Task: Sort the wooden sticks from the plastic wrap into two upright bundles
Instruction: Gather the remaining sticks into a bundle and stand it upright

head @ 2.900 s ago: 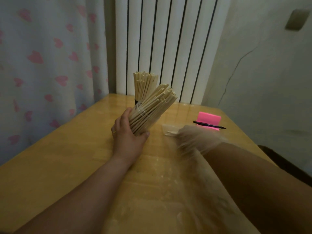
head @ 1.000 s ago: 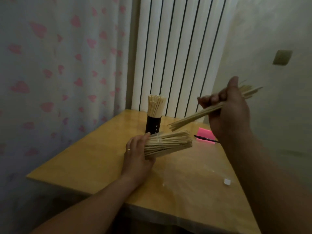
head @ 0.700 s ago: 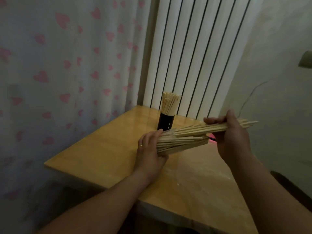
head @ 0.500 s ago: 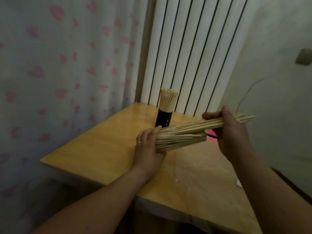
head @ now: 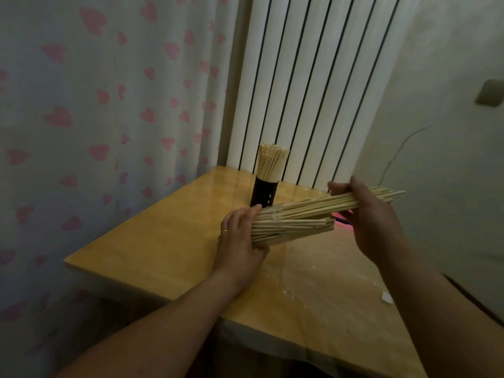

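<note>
My left hand grips the near end of a thick bundle of wooden sticks, held roughly level above the table. My right hand holds a thinner handful of sticks lying across the top of that bundle, its tips poking out past my fingers to the right. At the far side of the table a black holder stands with another bundle of sticks upright in it. The clear plastic wrap lies flat on the table under my hands, hard to make out.
The wooden table has its left corner near a heart-patterned curtain. A white radiator stands behind the holder. Something pink shows between my hands. A small white scrap lies at the table's right.
My right hand brought its handful of sticks down from mid-air and laid it onto the bundle in my left hand. The view has shifted slightly.
</note>
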A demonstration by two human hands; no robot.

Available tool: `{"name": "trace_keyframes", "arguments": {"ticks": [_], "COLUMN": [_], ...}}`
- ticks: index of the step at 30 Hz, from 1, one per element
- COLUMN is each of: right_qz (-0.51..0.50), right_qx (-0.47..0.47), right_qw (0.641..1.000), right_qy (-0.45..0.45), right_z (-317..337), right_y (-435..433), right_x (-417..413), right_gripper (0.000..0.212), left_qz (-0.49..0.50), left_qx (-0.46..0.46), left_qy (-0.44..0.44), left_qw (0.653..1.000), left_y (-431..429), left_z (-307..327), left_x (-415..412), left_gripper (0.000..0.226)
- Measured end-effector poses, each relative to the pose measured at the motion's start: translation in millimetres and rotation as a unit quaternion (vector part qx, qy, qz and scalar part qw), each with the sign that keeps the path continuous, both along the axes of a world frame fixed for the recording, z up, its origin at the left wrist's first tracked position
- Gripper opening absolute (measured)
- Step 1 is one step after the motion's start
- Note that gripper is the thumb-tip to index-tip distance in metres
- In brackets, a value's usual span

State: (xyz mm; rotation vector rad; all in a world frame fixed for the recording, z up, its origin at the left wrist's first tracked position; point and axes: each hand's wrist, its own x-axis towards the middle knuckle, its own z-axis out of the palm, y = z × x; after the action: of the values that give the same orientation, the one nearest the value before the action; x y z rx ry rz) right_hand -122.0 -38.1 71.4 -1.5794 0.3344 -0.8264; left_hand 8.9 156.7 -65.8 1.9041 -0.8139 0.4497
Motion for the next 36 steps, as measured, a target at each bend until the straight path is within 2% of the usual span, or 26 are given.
{"name": "trace_keyframes", "arguments": {"ticks": [6,9,11,13,15,16,18,20,22,27,31,34,36], "right_qz": [-0.002,0.014,0.028,0.015,-0.015,-0.042,-0.093,-0.074,-0.049,-0.108,-0.083,-0.059,-0.042], "right_qx": [0.000,-0.053,-0.066,-0.018,0.055,0.051,-0.061,-0.222,-0.324,-0.403,-0.421,-0.487,-0.534], "right_qw": [0.999,0.996,0.994,0.998,0.998,0.997,0.993,0.972,0.940,0.902,0.894,0.855,0.825], "right_qy": [0.050,0.073,0.083,0.050,-0.013,-0.040,-0.048,0.011,0.091,0.109,0.132,0.168,0.181], "right_z": [-8.8,-14.4,-20.5,-21.1,-12.5,-8.2,-3.7,-6.1,-16.0,-5.8,21.9,42.7,51.6], "right_y": [27.3,37.9,36.2,30.6,29.0,29.3,33.8,46.1,51.7,52.5,63.7,84.9,99.9], "right_x": [8.6,17.8,23.6,25.0,18.0,13.6,8.5,13.0,26.3,57.3,86.8,113.1,127.9], "right_gripper": [0.048,0.038,0.057,0.083,0.089,0.086,0.077,0.061,0.054,0.040,0.028,0.032,0.033], "left_qz": [0.002,0.002,0.000,-0.001,0.003,0.005,0.003,-0.001,0.002,0.007,0.019,0.055,0.036], "left_qx": [0.008,0.005,0.001,-0.006,-0.015,-0.018,-0.019,-0.018,-0.017,-0.031,-0.069,-0.072,-0.083], "left_qy": [-0.007,-0.006,-0.005,0.006,0.017,0.022,0.027,0.029,0.027,0.051,0.097,0.127,0.169], "left_qw": [1.000,1.000,1.000,1.000,1.000,1.000,0.999,0.999,1.000,0.998,0.993,0.988,0.981], "left_y": [0.3,1.3,1.8,2.3,2.8,2.5,1.9,2.1,2.8,2.0,3.4,2.3,1.8], "left_z": [-0.2,0.3,-0.4,-0.1,1.2,1.5,1.2,0.4,0.1,0.3,0.8,0.2,1.4], "left_x": [0.0,-0.4,1.1,1.3,0.6,1.1,2.4,1.8,2.3,3.5,8.6,13.4,18.3], "left_gripper": [0.092,0.092,0.093,0.094,0.095,0.095,0.095,0.094,0.094,0.096,0.097,0.101,0.104]}}
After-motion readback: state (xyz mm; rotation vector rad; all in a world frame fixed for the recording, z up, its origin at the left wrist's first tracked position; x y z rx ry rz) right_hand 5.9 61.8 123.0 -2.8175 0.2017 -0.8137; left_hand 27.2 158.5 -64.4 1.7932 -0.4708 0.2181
